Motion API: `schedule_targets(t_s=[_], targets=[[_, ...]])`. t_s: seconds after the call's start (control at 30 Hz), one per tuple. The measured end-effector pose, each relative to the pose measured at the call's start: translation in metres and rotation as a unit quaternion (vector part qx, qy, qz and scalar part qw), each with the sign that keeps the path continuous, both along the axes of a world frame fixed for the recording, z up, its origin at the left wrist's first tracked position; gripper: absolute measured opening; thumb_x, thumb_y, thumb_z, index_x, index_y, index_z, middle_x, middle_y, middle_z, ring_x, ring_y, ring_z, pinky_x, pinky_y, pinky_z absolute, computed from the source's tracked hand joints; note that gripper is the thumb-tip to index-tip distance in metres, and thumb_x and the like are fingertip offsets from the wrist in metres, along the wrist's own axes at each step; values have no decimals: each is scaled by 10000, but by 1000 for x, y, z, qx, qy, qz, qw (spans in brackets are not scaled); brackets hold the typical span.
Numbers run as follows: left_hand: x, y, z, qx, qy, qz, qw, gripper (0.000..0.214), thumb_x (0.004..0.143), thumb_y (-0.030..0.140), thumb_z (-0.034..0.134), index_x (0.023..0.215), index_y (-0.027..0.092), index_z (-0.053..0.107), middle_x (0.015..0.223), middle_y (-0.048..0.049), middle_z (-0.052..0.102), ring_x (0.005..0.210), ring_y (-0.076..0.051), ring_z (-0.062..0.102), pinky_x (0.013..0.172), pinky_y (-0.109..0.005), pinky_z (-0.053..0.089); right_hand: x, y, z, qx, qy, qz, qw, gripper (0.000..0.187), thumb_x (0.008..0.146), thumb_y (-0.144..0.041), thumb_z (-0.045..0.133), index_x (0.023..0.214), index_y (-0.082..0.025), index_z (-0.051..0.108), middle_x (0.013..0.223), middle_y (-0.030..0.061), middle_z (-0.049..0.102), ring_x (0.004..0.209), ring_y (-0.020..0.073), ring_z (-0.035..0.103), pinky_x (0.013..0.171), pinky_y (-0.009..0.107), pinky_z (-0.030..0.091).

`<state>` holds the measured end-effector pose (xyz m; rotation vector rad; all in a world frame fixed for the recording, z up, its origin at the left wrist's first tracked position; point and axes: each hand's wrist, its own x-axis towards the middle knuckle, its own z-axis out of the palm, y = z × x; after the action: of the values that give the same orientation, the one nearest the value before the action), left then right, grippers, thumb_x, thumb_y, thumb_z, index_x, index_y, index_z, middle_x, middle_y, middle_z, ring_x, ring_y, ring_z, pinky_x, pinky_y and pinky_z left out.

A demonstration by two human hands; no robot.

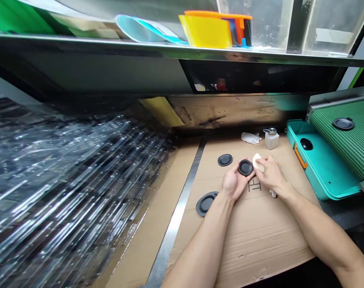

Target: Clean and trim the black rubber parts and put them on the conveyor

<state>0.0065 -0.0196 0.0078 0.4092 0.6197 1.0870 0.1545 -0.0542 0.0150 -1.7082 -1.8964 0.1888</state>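
The left hand (233, 184) holds the black round disc (245, 167) just above the cardboard (259, 232), and the right hand (270, 174) pinches a small white pad (257, 161) against its edge, so it looks best to keep the disc still and rub softly all around
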Motion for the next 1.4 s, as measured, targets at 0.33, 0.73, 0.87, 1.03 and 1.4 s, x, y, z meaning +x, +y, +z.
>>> schedule_targets(t_s=[0.33,0.73,0.87,1.03,1.4], targets=[[8,-20,-11,474,446,198,733,901,778,285,801,1541,255,322,1341,-125,618,1276,-243,576,1128,-430,424,41,10,5,-87,-52,-125,987,374,908,-369,558,1246,-229,634,1112,103,588,1110,254,537,940,319,409],[12,-38,12,333,289,153,884,809,636,101,861,1368,264,557,1341,-105,635,1360,-271,500,1186,-379,333,44,14,0,-71,-51,-127,988,377,903,-390,556,1245,-256,640,1128,104,582,1061,268,569,897,345,430],[13,-39,15,293,260,142,909,599,652,108,855,1188,266,640,1346,-99,624,1348,-267,501,1120,-337,386,47,17,-5,-68,-51,-119,989,389,901,-391,562,1257,-252,633,1141,110,577,1104,279,561,915,353,429],[-23,9,17,231,478,186,826,262,909,476,613,919,215,625,905,-68,697,749,-206,675,743,-290,483,47,19,-10,-66,-45,-122,989,380,895,-390,568,1239,-245,637,1121,105,575,1108,279,553,918,354,424],[-60,88,18,150,770,2,620,261,880,446,531,816,202,594,585,-85,630,646,-300,663,708,-389,471,38,19,-16,-47,-26,-127,991,239,866,-342,586,1066,-233,657,1074,92,582,1020,247,559,903,348,427]])
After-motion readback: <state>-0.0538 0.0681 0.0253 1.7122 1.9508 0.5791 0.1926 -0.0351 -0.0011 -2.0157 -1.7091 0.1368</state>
